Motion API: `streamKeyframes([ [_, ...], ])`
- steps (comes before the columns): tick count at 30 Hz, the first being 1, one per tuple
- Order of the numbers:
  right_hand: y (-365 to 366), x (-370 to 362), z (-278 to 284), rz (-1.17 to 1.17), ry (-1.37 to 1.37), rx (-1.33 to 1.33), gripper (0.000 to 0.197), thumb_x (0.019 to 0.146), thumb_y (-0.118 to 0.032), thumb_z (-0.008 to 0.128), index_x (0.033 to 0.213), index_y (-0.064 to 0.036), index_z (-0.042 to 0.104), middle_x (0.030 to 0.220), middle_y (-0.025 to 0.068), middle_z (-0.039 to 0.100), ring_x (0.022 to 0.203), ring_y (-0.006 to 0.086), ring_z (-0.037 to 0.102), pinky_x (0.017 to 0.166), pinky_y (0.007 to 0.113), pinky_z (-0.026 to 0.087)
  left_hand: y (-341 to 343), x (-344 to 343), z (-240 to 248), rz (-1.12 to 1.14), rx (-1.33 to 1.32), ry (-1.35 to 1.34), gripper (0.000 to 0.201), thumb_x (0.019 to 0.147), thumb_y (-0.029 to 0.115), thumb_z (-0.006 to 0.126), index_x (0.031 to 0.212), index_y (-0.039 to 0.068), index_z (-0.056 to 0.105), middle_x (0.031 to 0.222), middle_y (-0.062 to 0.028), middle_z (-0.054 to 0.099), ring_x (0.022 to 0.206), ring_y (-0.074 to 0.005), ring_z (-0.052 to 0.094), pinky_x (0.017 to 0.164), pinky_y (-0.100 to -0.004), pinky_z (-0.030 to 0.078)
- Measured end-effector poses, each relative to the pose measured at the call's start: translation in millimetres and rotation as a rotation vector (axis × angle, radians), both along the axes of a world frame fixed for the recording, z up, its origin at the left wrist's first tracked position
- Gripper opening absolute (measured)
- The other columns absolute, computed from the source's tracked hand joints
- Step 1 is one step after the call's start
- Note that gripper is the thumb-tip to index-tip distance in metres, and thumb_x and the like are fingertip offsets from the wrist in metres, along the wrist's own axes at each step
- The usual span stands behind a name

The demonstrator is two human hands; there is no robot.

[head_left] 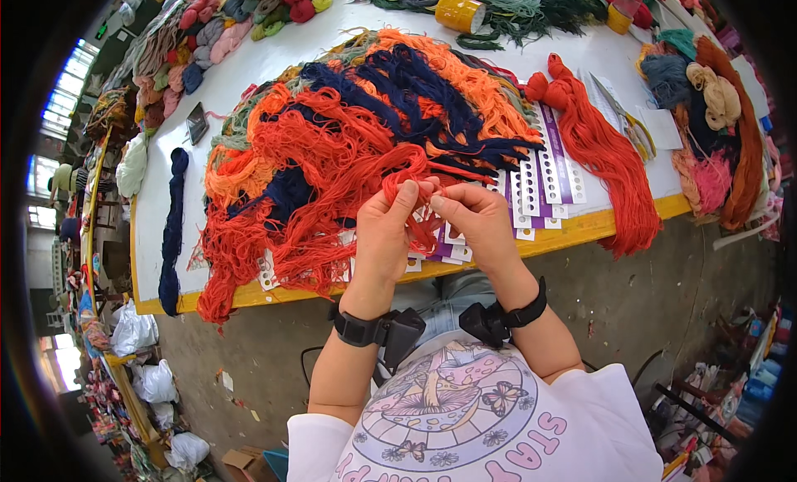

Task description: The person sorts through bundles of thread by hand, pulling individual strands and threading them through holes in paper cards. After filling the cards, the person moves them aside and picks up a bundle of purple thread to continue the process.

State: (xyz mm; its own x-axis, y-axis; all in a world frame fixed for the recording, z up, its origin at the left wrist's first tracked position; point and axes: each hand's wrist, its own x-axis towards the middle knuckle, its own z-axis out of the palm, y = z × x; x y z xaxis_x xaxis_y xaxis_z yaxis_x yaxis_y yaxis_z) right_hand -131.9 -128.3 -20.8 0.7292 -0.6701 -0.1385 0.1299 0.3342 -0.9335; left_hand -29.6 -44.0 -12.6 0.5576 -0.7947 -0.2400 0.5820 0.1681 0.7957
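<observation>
Red yarn [402, 163] is pinched by the fingertips of the left hand [384, 225] and the right hand [481, 220], near the front edge of the white table [332, 25]; some fingers seem hidden.

The tabletop [290, 46] was brightly lit
Windows [70, 89] glared at left; the yellow edging [566, 236] bowed; blackness filled the corners.

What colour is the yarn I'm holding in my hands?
The yarn is bright orange-red, seen best in the head view.
</observation>
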Motion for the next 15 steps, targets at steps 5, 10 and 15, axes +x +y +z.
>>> streamKeyframes([
  [5,0.3,0.7,-0.6,-0.031,-0.033,0.029,0.009,0.079,-0.007,0.063,0.085,0.0009,0.064,0.077,0.0024,0.062,0.068,0.0059,0.055,0.061,0.020,0.046,0.3,2.6,-4.5,0.046,-0.035,0.011,0.022,0.089,0.021,0.054,0.093,0.001,0.060,0.093,-0.0090,0.062,0.082,-0.0141,0.059,0.065,-0.0287,0.052],
  [10,1.4,3.3,-4.2,-0.044,-0.050,-0.040,0.010,0.079,-0.008,0.064,0.083,0.0012,0.063,0.078,0.0004,0.059,0.067,0.0057,0.054,0.060,0.021,0.045,0.9,2.9,-7.0,0.069,0.026,0.076,0.021,0.088,0.022,0.054,0.091,0.002,0.060,0.087,-0.0073,0.062,0.080,-0.0135,0.059,0.060,-0.0267,0.052],
  [15,0.0,4.5,-9.9,-0.030,0.081,-0.280,0.011,0.077,-0.009,0.066,0.082,0.0011,0.064,0.077,0.0007,0.058,0.066,0.0058,0.053,0.059,0.021,0.044,-1.6,0.5,-2.7,0.050,0.048,0.052,0.022,0.088,0.023,0.054,0.089,0.002,0.060,0.089,-0.0077,0.062,0.078,-0.0134,0.059,0.060,-0.0269,0.052],
])
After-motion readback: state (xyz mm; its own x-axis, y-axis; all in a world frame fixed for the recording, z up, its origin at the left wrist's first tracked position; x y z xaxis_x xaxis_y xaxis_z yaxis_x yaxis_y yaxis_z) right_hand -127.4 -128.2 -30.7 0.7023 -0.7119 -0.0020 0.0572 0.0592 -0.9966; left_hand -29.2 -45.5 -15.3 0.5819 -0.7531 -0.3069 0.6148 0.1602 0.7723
